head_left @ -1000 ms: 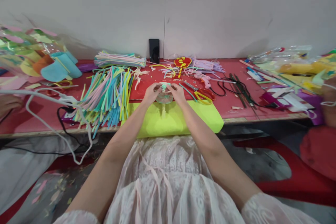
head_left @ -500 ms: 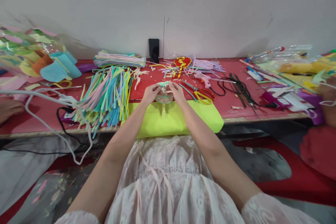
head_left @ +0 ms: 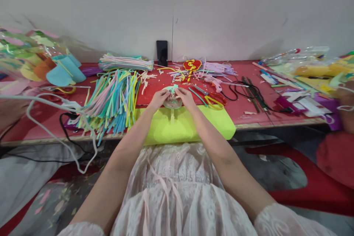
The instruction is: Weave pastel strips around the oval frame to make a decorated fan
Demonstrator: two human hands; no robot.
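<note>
Both hands meet over a small round, clear-looking disc with a greenish rim. A pale stick extends from it toward me, over a bright yellow-green pad. My left hand is closed at the disc's left edge, thumb and fingers pinched on it. My right hand is closed at the upper right edge, its fingertips at a small mint-green piece. What exactly lies under the fingertips is too small to tell. Behind them lies a red round piece with yellow trim and a yellow stem.
Bundles of pastel pipe cleaners lie left. Scissors with orange-yellow handles, a pink glue gun and its black cord are right. A phone leans against the partition. A white cable hangs at left. Other people's hands show at both sides.
The fingers of my right hand have shifted slightly, and the mint-green piece now stands up between my fingertips. At far left, another person's hand has moved further into view.
</note>
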